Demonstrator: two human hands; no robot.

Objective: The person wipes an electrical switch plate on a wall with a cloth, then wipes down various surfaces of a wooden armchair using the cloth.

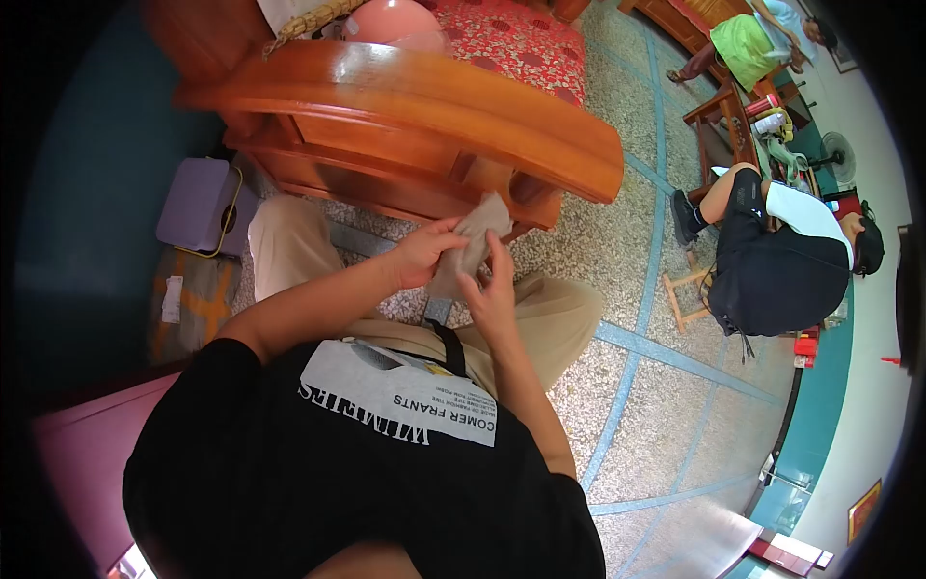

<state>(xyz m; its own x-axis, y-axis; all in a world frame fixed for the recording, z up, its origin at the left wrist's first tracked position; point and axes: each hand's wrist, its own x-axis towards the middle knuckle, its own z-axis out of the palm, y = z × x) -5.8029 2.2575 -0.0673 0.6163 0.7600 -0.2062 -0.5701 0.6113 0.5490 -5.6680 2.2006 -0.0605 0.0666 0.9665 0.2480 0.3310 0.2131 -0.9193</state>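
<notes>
In front of my lap I hold a crumpled grey-beige cloth. The fingers of my left hand pinch its left side. My right hand grips it from the right, with the thumb and fingers bent against the fabric. The cloth hangs loosely folded, its upper end standing above my fingers and a lower flap dropping between the hands. Just beyond it is the curved armrest of a wooden bench.
A pink ball-like object rests by the red patterned seat. At left, a purple box sits on a taped carton. To the right, a person in black sits near a wooden stool; another person is farther back.
</notes>
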